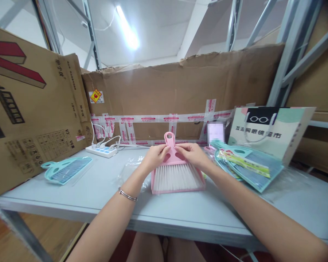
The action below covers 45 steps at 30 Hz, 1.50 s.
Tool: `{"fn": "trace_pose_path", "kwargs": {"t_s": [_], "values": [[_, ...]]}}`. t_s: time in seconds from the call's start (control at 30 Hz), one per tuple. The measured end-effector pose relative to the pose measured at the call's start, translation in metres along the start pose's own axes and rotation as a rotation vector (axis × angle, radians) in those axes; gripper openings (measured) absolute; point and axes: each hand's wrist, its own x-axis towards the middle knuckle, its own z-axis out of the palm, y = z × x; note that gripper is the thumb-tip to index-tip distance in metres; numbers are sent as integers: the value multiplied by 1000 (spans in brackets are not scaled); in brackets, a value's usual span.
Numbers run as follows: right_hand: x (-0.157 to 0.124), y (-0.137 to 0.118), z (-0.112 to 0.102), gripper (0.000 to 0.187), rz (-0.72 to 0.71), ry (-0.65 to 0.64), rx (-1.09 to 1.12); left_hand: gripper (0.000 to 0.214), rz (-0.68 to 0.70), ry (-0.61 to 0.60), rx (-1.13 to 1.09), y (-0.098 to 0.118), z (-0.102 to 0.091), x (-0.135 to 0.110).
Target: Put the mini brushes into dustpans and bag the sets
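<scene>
A pink dustpan point(153, 187) and a pink hand brush with white bristles point(177, 176) are nested together in front of me, handle end pointing away. My left hand point(156, 154) pinches the left side near the base of the handle. On the opposite side my right hand point(190, 153) grips the same set, thumb on top. The holed handle tip point(169, 136) shows between my hands. Just left of the set, a crumpled clear plastic bag point(128, 173) lies on the table, partly behind my left forearm.
A teal dustpan set point(68, 170) lies at the left. Several teal sets with a green-yellow label point(246, 163) are stacked at the right, before a paper bag point(265, 127). A white power strip point(101, 150) with cables stands at the back. Cardboard point(153, 91) walls the grey table point(104, 198).
</scene>
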Motion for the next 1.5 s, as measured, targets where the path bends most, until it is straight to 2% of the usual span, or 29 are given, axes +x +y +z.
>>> {"fn": "trace_pose_path", "kwargs": {"t_s": [0.1,0.17,0.43,0.63,0.8,0.9,1.0,1.07,1.13,1.17,1.23,1.33,1.4,1.43,1.5], "values": [[-1,-2,2,22,3,91,9,31,2,-9,10,1,0,0],[-2,-2,2,22,13,106,23,31,-17,-11,-21,3,0,0],[0,8,-4,45,126,-42,163,31,-214,-100,-217,15,-3,-2],[4,6,-6,38,228,-6,241,33,-232,-127,-282,13,-2,-2],[4,6,-2,35,214,50,221,33,-222,-115,-309,13,-2,-2],[4,7,0,37,187,27,184,30,-235,-103,-343,13,-2,-2],[8,10,-9,39,114,39,103,26,-270,-57,-387,10,-7,0],[13,16,-23,34,61,139,-81,26,-294,3,-382,6,-13,1],[17,25,-42,25,44,195,-388,26,-307,65,-349,0,-19,3],[18,30,-51,21,62,153,-546,26,-310,92,-319,-4,-21,4],[17,39,-65,18,129,-21,-783,26,-307,129,-246,-13,-23,5],[10,47,-72,44,204,-296,-938,28,-292,131,-180,-24,-23,7],[6,47,-70,57,219,-410,-966,28,-295,128,-200,-27,-22,7],[4,46,-68,54,220,-442,-966,27,-299,130,-213,-27,-22,7],[1,44,-64,36,220,-478,-971,25,-305,133,-219,-25,-21,7]]}}
